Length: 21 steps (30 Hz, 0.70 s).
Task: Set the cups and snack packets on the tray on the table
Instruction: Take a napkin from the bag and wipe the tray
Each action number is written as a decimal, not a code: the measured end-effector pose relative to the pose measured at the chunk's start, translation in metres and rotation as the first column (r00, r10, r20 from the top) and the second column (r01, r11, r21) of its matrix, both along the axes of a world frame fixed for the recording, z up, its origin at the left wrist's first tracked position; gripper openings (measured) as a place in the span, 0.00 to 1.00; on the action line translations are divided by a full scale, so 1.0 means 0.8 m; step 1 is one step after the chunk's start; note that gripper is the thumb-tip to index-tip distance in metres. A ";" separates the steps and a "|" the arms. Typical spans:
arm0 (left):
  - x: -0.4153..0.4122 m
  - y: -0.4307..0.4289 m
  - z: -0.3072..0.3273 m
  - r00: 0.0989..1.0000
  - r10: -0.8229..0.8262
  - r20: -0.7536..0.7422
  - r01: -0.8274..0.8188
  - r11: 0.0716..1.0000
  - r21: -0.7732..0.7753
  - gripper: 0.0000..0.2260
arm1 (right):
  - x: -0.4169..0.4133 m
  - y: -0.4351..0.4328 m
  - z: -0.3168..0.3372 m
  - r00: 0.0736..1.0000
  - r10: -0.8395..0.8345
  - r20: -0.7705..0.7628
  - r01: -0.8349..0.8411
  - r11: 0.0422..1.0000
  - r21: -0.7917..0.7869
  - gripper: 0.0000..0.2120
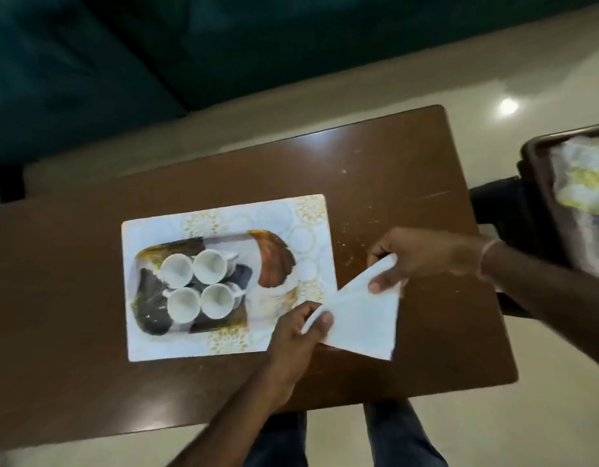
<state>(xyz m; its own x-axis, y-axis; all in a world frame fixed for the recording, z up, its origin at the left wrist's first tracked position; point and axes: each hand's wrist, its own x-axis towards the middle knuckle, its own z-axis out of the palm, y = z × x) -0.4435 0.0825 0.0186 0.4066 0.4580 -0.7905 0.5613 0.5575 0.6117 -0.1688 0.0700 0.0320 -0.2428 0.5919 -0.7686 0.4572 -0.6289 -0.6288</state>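
A patterned tray (149, 326) lies on a white placemat (308, 230) on the brown table (392, 163). Several white cups (208, 266) stand close together on the tray's left half. A brown and white snack packet (274, 264) rests on the tray's right side. To the right of the mat, both hands hold a white folded napkin (362, 321) just above the table. My left hand (298, 335) pinches its near left corner. My right hand (423, 257) grips its far edge.
A second dark tray (541, 183) with a crinkly packet (584, 176) sits at the right edge of the view, off the table. A dark green sofa (123, 62) stands beyond the table. My legs show below the table's near edge.
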 end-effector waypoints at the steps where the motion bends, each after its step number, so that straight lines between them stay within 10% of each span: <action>1: -0.018 0.003 -0.007 0.990 0.139 -0.017 -0.139 0.990 -0.006 0.17 | -0.018 0.010 -0.013 0.994 -0.103 -0.032 0.103 0.995 -0.013 0.09; 7: -0.096 0.022 -0.051 0.815 0.552 -0.179 -0.550 0.833 0.065 0.09 | -0.131 0.058 -0.074 0.896 -0.441 0.057 0.439 0.897 0.045 0.14; 21: -0.141 0.049 -0.116 0.749 0.479 -0.458 -0.276 0.854 0.442 0.21 | -0.246 0.084 -0.121 0.695 -0.353 0.626 0.067 0.899 0.433 0.28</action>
